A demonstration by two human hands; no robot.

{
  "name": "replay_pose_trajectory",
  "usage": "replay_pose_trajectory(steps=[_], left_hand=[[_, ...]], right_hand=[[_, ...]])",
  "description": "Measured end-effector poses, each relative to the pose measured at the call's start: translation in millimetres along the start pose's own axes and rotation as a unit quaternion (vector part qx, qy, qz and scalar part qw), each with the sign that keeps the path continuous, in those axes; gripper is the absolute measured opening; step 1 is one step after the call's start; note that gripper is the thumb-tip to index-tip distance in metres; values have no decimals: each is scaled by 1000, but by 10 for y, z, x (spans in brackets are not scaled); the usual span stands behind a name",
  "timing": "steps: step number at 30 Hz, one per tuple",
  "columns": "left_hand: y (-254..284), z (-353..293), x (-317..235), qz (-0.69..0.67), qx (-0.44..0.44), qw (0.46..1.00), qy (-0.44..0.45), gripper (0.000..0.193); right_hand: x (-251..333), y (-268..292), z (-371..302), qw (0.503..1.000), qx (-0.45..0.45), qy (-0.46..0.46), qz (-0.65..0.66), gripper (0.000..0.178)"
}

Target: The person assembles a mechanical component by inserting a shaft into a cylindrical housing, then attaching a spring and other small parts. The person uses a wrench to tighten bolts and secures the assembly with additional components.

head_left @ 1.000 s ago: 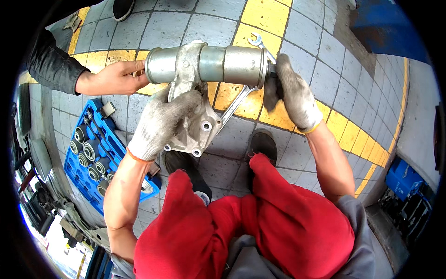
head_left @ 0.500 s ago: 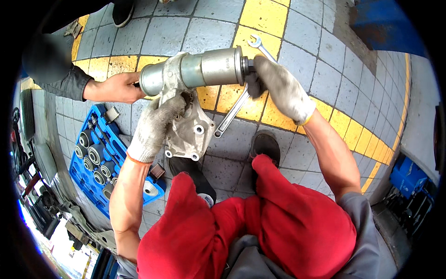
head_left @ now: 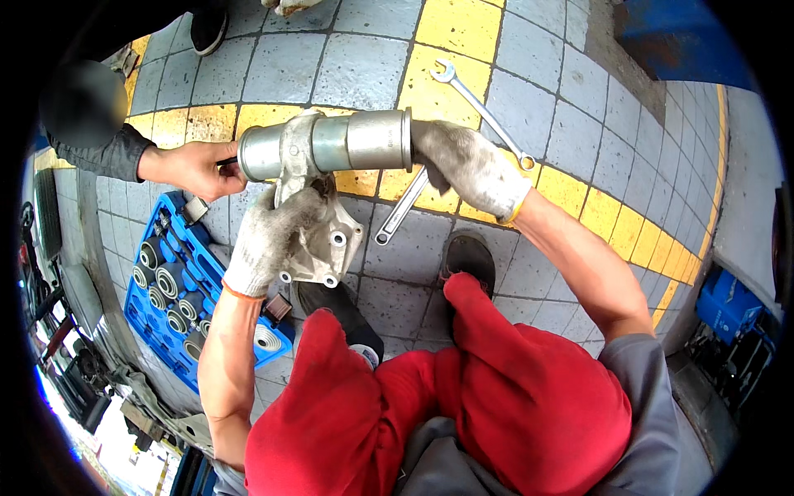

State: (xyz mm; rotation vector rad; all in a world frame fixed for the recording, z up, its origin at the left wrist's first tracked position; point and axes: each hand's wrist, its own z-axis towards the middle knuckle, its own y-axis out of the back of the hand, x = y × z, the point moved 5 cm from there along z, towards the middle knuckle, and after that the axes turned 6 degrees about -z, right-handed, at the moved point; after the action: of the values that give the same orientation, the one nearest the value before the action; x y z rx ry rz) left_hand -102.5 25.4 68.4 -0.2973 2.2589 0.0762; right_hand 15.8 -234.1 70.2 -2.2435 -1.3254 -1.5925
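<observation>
My gloved left hand is closed around a cast metal bracket with several bolt holes. Through the bracket's ring runs a silver cylindrical metal sleeve, lying level across the view. At the sleeve's right end is my gloved right hand, fingers curled against the rim; whatever they hold there is hidden. Another person's bare hand touches the sleeve's left end, with something small and dark at its fingertips.
On the tiled floor lie a combination wrench and a second wrench, partly covered by my right hand. A blue tool case with several round sleeves sits at left. A blue machine part stands at upper right.
The sleeve and bracket have shifted slightly left and down. My right hand has moved left, up against the sleeve's rim; the dark disc and bolt end seen there before no longer show.
</observation>
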Motion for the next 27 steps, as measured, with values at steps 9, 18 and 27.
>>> replay_pose_trajectory(steps=[9,18,27], left_hand=[[72,12,50,80,-36,996,-1,50],[147,129,76,131,11,991,18,46],[162,120,128,112,-9,994,10,43]], right_hand=[[-365,-220,10,943,120,-173,259,60],[-363,-316,109,999,-35,17,12,41],[-489,-364,110,942,71,-167,282,46]])
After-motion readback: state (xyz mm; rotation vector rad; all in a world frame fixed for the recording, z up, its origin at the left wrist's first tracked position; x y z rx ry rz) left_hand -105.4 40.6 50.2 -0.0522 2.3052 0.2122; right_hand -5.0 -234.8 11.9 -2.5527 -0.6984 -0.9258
